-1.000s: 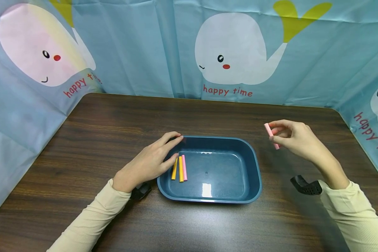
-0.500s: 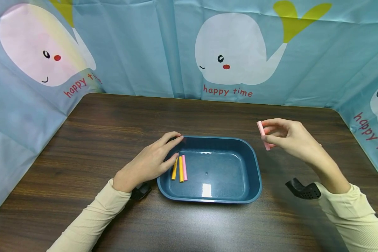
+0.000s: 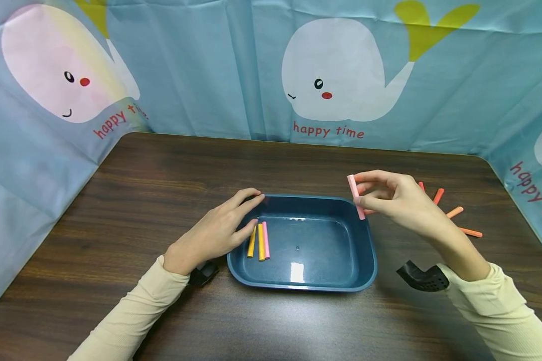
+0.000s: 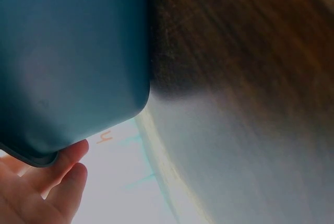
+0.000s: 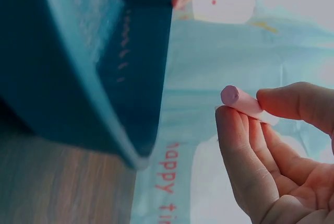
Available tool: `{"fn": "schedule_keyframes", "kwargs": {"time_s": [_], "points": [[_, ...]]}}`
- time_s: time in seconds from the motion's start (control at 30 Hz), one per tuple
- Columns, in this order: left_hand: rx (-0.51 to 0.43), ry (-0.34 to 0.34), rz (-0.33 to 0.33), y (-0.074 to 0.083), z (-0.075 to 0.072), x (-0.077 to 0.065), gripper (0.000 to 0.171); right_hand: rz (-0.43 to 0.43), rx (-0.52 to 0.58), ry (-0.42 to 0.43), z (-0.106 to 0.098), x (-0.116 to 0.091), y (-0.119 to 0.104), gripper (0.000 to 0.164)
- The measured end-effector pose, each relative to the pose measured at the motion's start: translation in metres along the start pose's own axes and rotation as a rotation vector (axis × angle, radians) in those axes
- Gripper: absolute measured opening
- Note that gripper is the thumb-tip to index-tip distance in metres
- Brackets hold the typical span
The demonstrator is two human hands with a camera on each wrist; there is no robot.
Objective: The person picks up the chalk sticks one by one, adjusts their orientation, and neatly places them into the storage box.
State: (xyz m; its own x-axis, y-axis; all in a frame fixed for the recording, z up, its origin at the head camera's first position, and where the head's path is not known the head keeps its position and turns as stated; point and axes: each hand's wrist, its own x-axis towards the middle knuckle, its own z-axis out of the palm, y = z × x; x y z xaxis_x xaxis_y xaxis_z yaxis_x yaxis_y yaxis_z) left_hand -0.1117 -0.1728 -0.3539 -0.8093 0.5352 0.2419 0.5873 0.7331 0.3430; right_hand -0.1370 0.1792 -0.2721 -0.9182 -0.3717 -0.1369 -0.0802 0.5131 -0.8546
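Note:
My right hand point(image 3: 388, 198) pinches a pale pink chalk stick point(image 3: 356, 198) between thumb and fingertips, over the right rim of a blue plastic tray point(image 3: 298, 289). In the right wrist view the round end of the chalk point(image 5: 229, 95) points out past the fingers. My left hand point(image 3: 212, 228) holds the tray's far left corner, thumb over the inner side; the left wrist view has fingers point(image 4: 73, 182) against the outer wall. Inside the tray, by the thumb, lie two yellow chalks point(image 3: 261, 243) and a pink chalk point(image 3: 266, 240).
Several red and orange chalk sticks point(image 3: 454, 212) lie on the dark wooden table point(image 3: 185, 165) to the right, partly behind the right forearm. A light blue curtain point(image 3: 198, 75) with whale prints borders the table's back and sides. Each wrist carries a black mount point(image 3: 423, 277).
My right hand has moved left with the pink chalk, from beside the tray to over its right rim. The red and orange chalks have come into sight behind it. The left hand stays put.

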Motion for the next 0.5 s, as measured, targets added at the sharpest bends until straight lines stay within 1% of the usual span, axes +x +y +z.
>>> {"fn": "schedule_keyframes", "kwargs": {"time_s": [0.37,0.5], "points": [[0.001,0.003,0.002,-0.001,0.000,0.001,0.052,-0.049,-0.032,0.000,0.009,0.006,-0.019,0.043],[-0.002,0.002,0.002,0.000,0.000,0.000,0.053,-0.065,-0.025,-0.012,0.015,0.010,-0.024,0.042]]}}
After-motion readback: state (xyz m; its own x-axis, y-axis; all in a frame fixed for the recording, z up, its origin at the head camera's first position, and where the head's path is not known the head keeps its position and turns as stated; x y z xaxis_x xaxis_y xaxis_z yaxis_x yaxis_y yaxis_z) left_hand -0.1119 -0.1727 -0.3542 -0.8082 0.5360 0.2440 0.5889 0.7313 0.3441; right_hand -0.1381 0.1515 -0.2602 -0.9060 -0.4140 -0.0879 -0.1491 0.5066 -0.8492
